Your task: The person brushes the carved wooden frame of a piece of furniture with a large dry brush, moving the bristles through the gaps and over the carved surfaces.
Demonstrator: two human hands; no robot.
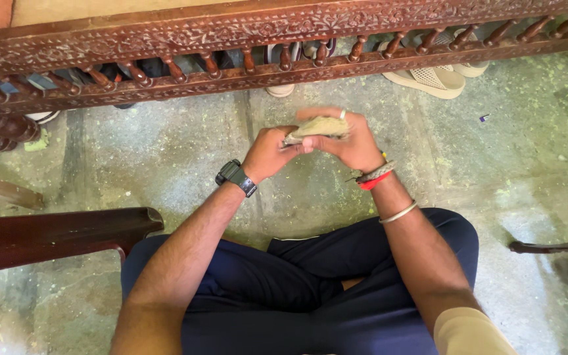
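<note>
Both my hands meet over the concrete floor, in front of my crossed legs. My left hand (271, 152), with a dark watch on its wrist, pinches the near end of a small flat piece of worn grey-brown sandpaper or cloth (318, 127). My right hand (357, 143), with a ring, thread bands and a metal bangle, cups the same piece from the right side. The piece is blurred, so its exact kind is unclear.
A carved dark wooden rail with turned spindles (277, 46) runs across the top. Sandals (428, 79) lie on the floor behind it. A dark wooden piece (54, 233) juts in at left, and a chair part (560, 246) stands at right. The floor (179, 164) is stained concrete.
</note>
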